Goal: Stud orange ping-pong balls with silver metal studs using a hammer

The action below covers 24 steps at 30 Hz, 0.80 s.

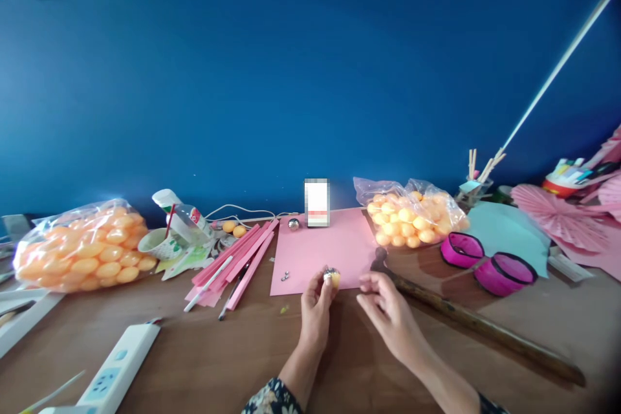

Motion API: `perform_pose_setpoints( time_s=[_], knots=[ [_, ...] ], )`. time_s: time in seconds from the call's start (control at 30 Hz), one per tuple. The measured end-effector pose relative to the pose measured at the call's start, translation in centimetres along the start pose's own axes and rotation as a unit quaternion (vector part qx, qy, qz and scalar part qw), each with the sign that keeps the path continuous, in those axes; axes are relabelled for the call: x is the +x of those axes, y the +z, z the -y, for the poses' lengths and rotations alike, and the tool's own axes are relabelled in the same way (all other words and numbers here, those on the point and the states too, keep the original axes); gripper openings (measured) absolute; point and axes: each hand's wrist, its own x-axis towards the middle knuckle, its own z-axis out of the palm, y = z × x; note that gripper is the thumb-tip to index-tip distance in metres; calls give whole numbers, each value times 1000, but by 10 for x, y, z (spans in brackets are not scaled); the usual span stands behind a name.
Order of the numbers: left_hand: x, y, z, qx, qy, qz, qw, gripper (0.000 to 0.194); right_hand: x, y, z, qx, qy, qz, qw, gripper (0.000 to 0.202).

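Observation:
My left hand (pixel 315 312) pinches a small ball (pixel 332 277), silvery and shiny on top with yellow showing at its lower right. To the right, my right hand (pixel 391 318) has its fingers apart and slightly curled, with nothing visible in them. Both hands are at the near edge of a pink sheet of paper (pixel 334 246). On that sheet lie a round silver ball (pixel 294 224) at the back left and a few tiny silver pieces (pixel 285 276). A blurred white upright object (pixel 317 204) stands at its back edge.
Bags of orange balls stand left (pixel 87 252) and right (pixel 405 217). Pink strips (pixel 247 255) lie left of the sheet. A wooden stick (pixel 480 320) runs beside my right hand, near magenta bands (pixel 504 273). A power strip (pixel 116 369) lies front left; a blue partition (pixel 291 77) rises behind.

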Motion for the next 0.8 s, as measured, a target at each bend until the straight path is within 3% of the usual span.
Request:
perform_pose_setpoints(
  time_s=[0.07, 0.13, 0.3, 0.47, 0.67, 0.8],
  knots=[
    [0, 0, 1, 14, 5, 3, 1000, 48, -1, -24, -6, -110, -50, -47, 992, 22],
    [0, 0, 2, 28, 12, 4, 1000, 50, 0, -50, -18, -242, -89, -75, 963, 21],
    [2, -2, 6, 18, 32, 6, 999, 48, -4, -90, -53, -440, -98, -28, 892, 26],
    [2, -4, 7, 20, 32, 8, 999, 47, -10, -93, -63, -501, -88, -1, 861, 32],
    [-1, -4, 1, 18, 13, 27, 999, 47, 1, -98, -64, -535, -109, 40, 837, 34],
    [-3, -3, 0, 18, 31, 46, 998, 43, 3, -95, -60, -513, -94, 90, 848, 30]
  ],
)
